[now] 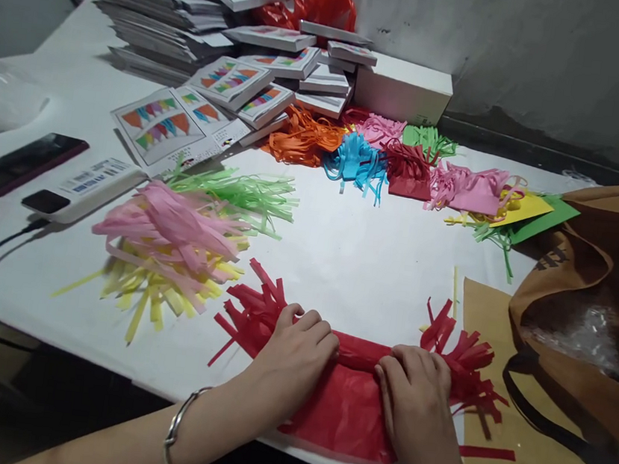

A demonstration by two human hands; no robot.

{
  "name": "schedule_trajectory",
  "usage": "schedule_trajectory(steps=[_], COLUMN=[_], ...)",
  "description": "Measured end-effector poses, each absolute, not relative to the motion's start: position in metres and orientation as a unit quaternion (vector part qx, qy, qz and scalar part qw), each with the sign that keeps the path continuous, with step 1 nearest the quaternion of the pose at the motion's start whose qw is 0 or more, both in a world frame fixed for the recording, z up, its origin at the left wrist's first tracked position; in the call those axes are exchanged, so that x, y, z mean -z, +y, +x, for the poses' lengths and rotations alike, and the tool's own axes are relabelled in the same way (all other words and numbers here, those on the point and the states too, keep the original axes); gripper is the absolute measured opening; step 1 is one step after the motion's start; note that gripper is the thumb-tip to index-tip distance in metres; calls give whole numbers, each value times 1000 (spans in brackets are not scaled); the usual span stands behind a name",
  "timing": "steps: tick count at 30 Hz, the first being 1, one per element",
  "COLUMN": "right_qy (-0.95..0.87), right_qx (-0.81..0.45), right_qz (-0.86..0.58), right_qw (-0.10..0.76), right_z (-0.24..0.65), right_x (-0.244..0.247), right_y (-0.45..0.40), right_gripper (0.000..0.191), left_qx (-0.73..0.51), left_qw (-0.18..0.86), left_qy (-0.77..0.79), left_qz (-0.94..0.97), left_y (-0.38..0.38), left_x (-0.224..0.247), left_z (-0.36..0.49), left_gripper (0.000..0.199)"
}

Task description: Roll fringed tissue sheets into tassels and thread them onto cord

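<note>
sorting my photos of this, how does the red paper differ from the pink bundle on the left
The red paper has the left hand and right hand on it; the pink bundle is untouched. The red paper shows a broad uncut middle between fringed ends, while the pink bundle is a loose heap of strips. Both have strips.

So the fringed paper between the hands [307, 341] is solid deep red. Left of it there's a pale pink bundle [175, 223] with light green strips [240, 193] and pale yellow strips [150, 288] around it. Beyond it, an orange bundle [304, 137] and a bright blue one [357, 159]. Printed boxes [232, 79] beyond it are white with multicolour pennant patterns.
</note>
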State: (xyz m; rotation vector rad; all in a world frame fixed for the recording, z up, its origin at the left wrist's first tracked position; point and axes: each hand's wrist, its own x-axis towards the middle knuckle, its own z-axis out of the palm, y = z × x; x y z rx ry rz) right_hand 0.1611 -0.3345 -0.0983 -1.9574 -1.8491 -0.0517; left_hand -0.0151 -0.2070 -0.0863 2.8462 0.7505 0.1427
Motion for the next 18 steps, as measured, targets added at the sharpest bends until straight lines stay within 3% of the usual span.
schedule_trajectory(steps=[6,11,18], right_qy=[-627,-703,-721], right_qx=[89,74,67], right_qz=[-759,-674,-651], right_qw=[148,216,228], right_z=[152,148,143], right_x=[94,92,97], right_y=[-326,-324,-314], right_gripper=[20,25,27], left_qx=[11,-22,-131], left_qw=[95,97,89], left_qy=[295,250,171], left_qz=[951,963,972], left_y=[-206,-201,-201], left_x=[73,76,87], left_z=[-1,-4,-11], left_gripper=[16,15,12])
